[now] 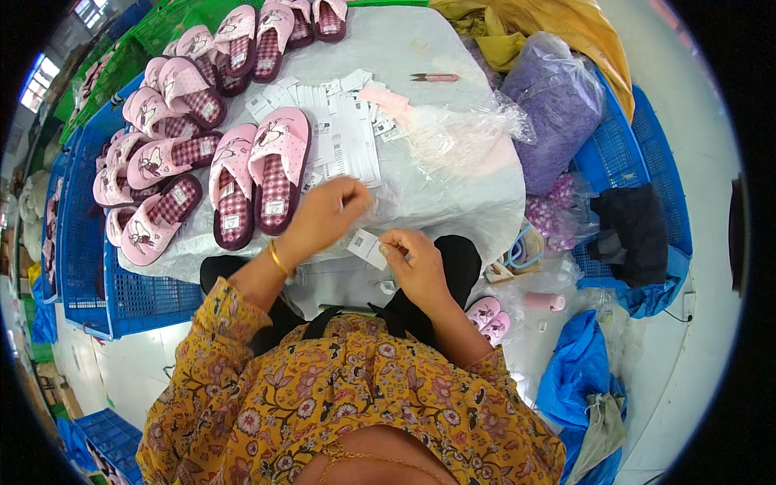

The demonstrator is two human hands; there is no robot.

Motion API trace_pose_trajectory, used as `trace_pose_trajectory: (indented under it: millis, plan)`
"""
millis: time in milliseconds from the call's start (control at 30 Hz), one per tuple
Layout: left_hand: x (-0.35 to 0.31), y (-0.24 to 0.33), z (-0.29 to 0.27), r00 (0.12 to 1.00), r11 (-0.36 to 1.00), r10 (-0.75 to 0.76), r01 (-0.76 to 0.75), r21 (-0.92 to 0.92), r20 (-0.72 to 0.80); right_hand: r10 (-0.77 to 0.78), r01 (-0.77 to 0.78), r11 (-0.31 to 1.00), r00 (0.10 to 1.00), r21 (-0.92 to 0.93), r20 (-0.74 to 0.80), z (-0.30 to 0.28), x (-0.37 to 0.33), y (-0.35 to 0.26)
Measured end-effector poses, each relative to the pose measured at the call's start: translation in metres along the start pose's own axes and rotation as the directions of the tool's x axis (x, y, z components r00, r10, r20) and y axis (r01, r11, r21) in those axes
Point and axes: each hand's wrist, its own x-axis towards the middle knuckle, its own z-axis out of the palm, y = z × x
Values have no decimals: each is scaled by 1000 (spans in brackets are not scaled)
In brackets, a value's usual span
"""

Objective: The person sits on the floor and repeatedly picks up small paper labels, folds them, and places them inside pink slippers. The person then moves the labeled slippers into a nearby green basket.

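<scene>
My right hand (414, 260) pinches a small white printed tag (366, 249) between thumb and fingers, just off the table's near edge. My left hand (327, 212), with a gold bangle on the wrist, is raised above the table edge with its fingers curled together. Its fingertips are slightly blurred, and whatever they hold is too small to make out. Left of that hand lies a pair of pink slippers (279, 153) with checked insoles, toes pointing away. Beyond it, loose white printed tags (343, 133) are spread over the plastic-covered table (453, 190).
More pink slippers (162, 153) crowd the table's left side. Small pointed snips (434, 78) lie at the far side, with crumpled clear plastic (461, 133) nearer. Blue crates (153, 295) flank the table. At right are a bagged purple bundle (558, 105) and dark cloth (634, 234).
</scene>
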Motion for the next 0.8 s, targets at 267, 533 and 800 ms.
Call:
trace_pose_trajectory:
  millis: [267,533,800]
  plan:
    - [107,-36,-12,992,928,98,-61,368,-84,-75,78,996,996,-49,47,-5,1,17]
    - [204,-99,-34,970,811,10,134,570,-242,-21,22,1000,999,-5,40,-10,-2,36]
    - [216,-96,-56,996,649,43,-85,756,75,76,-79,995,995,56,58,-12,-12,49]
